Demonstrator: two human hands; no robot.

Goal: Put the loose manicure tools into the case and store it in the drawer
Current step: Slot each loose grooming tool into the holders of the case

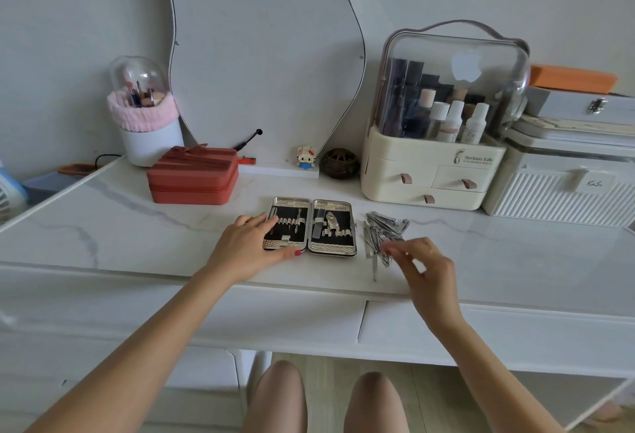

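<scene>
The silver manicure case [331, 226] lies open flat on the white marble tabletop [171, 236], its black lining holding a few tools. My left hand [245, 248] rests on the case's left half, fingers spread over its edge and thumb at the near rim. A pile of loose metal manicure tools [383, 231] lies just right of the case. My right hand [424, 269] hovers at the near edge of that pile, fingertips blurred and drawn together over the tools; whether they pinch one is unclear. The closed drawer fronts [481, 326] run below the table's front edge.
A red zip case [192, 180] sits behind-left of the open case. At the back stand a brush holder [147, 123], a wavy mirror [264, 54], a small figurine [305, 157], a cream cosmetics organiser [436, 157] and white boxes [563, 185].
</scene>
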